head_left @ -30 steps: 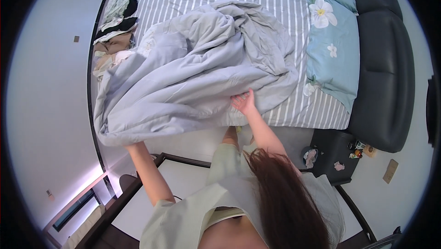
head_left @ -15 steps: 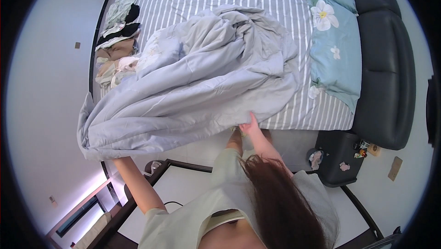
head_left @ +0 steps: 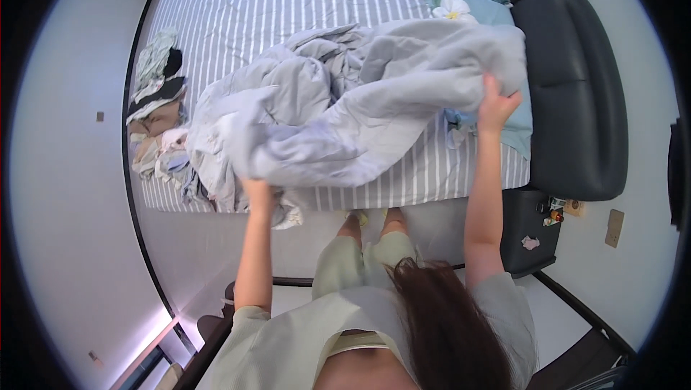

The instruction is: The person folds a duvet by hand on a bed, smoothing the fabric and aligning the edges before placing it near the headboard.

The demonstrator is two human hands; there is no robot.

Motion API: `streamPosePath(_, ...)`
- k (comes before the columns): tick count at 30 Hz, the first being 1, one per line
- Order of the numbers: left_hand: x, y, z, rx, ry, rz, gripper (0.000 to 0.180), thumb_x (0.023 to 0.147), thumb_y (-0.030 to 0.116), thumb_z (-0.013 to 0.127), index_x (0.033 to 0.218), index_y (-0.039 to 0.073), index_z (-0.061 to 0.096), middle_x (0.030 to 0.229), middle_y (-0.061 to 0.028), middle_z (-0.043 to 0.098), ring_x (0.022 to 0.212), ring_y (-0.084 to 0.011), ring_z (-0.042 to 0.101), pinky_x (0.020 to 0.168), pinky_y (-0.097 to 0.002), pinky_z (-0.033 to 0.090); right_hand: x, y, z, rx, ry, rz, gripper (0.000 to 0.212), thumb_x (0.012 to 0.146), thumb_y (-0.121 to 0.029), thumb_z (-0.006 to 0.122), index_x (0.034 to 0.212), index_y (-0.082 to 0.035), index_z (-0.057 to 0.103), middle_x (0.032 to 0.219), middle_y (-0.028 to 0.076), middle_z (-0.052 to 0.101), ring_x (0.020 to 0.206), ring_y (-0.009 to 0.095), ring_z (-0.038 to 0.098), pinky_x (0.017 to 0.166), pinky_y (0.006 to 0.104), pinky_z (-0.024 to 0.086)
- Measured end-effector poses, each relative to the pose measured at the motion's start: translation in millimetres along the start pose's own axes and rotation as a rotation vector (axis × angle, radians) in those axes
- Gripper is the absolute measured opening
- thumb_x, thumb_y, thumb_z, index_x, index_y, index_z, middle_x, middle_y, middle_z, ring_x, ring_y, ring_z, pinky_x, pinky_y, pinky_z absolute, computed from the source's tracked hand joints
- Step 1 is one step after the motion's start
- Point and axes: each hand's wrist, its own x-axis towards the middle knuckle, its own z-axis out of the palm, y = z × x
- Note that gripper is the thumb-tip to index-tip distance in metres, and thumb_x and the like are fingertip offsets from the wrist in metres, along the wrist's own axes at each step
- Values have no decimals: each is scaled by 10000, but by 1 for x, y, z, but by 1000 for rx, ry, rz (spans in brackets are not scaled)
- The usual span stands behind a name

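A pale grey-lavender duvet (head_left: 389, 109) is bunched across the bed, its near part lifted between my two arms. My right hand (head_left: 498, 105) grips one edge of it, raised over the blue pillows near the headboard. Lower down on the left, my left hand (head_left: 257, 190) is closed on another part, its fingertips hidden by the cloth. The fabric around my left hand is smeared by motion. Beneath lies a grey-and-white striped sheet (head_left: 237, 1). A blue pillow (head_left: 515, 134) with white flowers is partly covered by the duvet.
Folded and loose clothes (head_left: 155, 113) lie in a row along the bed's left end. The black headboard (head_left: 576, 102) stands on the right. A dark nightstand (head_left: 529, 228) with small items sits near it. White cloth (head_left: 289, 216) hangs over the bed's near edge.
My right hand has swung up and right with the duvet edge, over the pillows. My left hand has come up and right, drawing the duvet away from the bed's left end.
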Motion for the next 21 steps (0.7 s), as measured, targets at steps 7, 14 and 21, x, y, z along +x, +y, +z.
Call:
streamPosePath(7,-25,51,169,-201,-743,15,394,667,80,532,1045,-30,530,960,-204,575,927,-310,543,831,-347,401,-146,135,-66,-215,-245,508,334,696,-157,641,936,62,562,927,221,587,877,329,570,774,384,432)
streamPosePath(14,-46,3,199,187,-530,-68,547,676,18,442,1222,27,431,1029,-249,511,955,-402,479,836,-421,391,-262,262,-143,-360,-699,966,522,690,-205,636,1114,62,489,1077,235,552,1019,323,535,857,366,414)
streamPosePath(21,-31,63,236,590,-478,526,701,573,-41,550,1248,76,405,1039,-170,507,972,-349,479,812,-420,413,-164,351,-165,-186,-507,1222,740,765,-348,612,1316,-10,250,1225,155,440,1032,250,481,861,339,390)
